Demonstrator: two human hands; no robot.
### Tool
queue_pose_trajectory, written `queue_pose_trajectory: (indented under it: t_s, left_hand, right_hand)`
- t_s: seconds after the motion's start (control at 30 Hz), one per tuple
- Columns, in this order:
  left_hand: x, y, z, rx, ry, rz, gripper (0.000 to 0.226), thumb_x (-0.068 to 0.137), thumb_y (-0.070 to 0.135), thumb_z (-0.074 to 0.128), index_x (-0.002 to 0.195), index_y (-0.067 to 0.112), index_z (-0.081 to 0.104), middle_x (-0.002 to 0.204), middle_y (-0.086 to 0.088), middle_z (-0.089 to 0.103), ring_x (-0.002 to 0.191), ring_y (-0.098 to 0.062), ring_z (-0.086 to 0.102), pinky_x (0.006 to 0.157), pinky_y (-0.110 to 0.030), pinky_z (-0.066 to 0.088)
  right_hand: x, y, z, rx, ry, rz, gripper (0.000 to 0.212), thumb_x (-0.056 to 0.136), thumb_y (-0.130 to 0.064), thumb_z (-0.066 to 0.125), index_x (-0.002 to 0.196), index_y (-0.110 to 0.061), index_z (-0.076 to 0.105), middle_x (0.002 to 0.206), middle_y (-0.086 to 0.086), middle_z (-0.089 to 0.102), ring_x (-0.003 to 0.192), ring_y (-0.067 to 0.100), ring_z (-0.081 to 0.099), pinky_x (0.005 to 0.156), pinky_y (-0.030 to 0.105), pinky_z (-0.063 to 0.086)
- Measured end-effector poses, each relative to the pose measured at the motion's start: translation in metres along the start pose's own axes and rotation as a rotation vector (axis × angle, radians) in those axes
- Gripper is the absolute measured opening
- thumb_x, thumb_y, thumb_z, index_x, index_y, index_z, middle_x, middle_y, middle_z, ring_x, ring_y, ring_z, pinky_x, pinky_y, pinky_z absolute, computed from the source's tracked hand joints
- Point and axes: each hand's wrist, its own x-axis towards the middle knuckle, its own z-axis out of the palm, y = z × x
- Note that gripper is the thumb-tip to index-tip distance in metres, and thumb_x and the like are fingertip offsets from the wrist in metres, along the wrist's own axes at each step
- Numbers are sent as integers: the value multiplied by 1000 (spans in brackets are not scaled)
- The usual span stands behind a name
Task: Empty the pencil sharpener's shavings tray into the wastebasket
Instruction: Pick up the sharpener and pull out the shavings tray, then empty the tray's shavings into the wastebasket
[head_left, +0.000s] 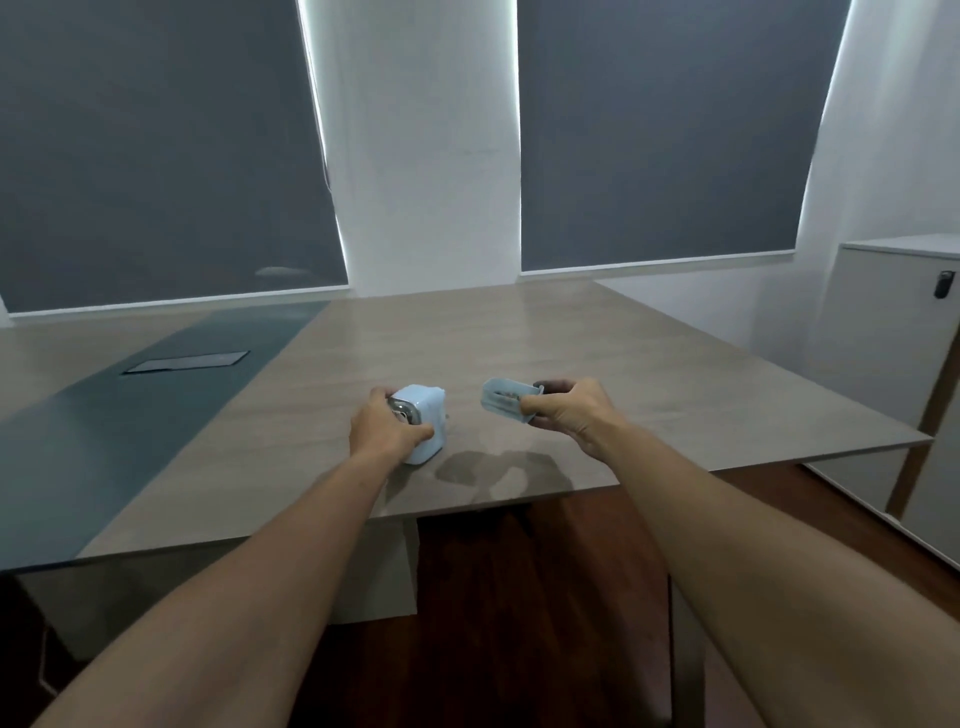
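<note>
A pale blue pencil sharpener (428, 421) stands on the wooden table (571, 353) near its front edge. My left hand (384, 428) grips the sharpener from its left side. To the right, my right hand (569, 413) holds the clear shavings tray (501, 399) just above the table, separate from the sharpener. Some shavings show inside the tray. No wastebasket is in view.
A dark glass strip (130, 410) with a cable hatch (187, 362) runs along the table's left part. A pale cabinet (893, 364) stands at the right wall. Dark wooden floor (519, 597) lies below the table's front edge.
</note>
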Motion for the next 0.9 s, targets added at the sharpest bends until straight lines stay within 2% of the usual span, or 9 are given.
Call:
queue_pose_trajectory:
  t_s: [0.1,0.2,0.3,0.4,0.5,0.7,0.83,0.9]
  left_hand:
    - [-3,13,-6,61,-74,-35,82,65,35,84,134,8,49,133,-14,59,121,-33,56,92,-36,45]
    - [-7,39,-12,178,-36,25,84,71,49,75,135,3,49,141,-18,53,130,-35,49,101,-37,42]
    - [-17,75,-10,176,-51,117,76,78,48,69,134,-1,52,141,-20,54,131,-36,49,105,-38,41]
    - [-34,110,4,114,-141,171,74,83,44,66,139,-1,48,146,-19,51,135,-34,47,106,-37,40]
    - [-51,137,23,42,-224,210,78,84,46,65,145,2,42,151,-16,47,138,-33,44,109,-35,37]
    - [-102,176,71,-96,-387,253,73,84,46,64,142,5,49,147,-14,51,136,-31,47,107,-33,38]
    - [-144,179,120,-137,-517,275,65,85,47,62,135,5,57,140,-13,57,130,-31,52,105,-35,41]
    - [-167,176,149,-121,-582,289,59,84,46,61,128,7,63,135,-12,62,126,-30,55,103,-34,43]
  right_hand:
    - [-5,-11,-13,-116,48,20,44,65,3,82,106,6,67,100,17,67,87,27,67,88,45,59]
    - [-14,-30,-28,-223,105,30,53,52,-13,88,101,-2,71,103,15,71,88,27,71,83,42,62]
    - [-27,-51,-44,-284,152,19,60,45,-24,87,100,-8,72,104,13,72,87,23,71,85,42,61]
    - [-44,-66,-63,-309,232,5,52,59,-19,86,107,-7,71,100,9,69,83,19,64,87,40,61]
    - [-59,-78,-86,-307,305,3,52,60,-18,87,108,-6,72,99,9,69,83,19,64,87,40,60]
    - [-96,-76,-148,-311,416,45,59,59,-18,89,112,-3,69,107,13,70,88,21,68,86,38,61]
    - [-124,-56,-197,-421,451,144,56,62,-20,90,110,-2,68,97,10,69,81,18,68,72,28,62]
    - [-140,-35,-223,-440,454,194,59,63,-15,90,115,1,67,103,13,70,87,22,68,83,38,61]
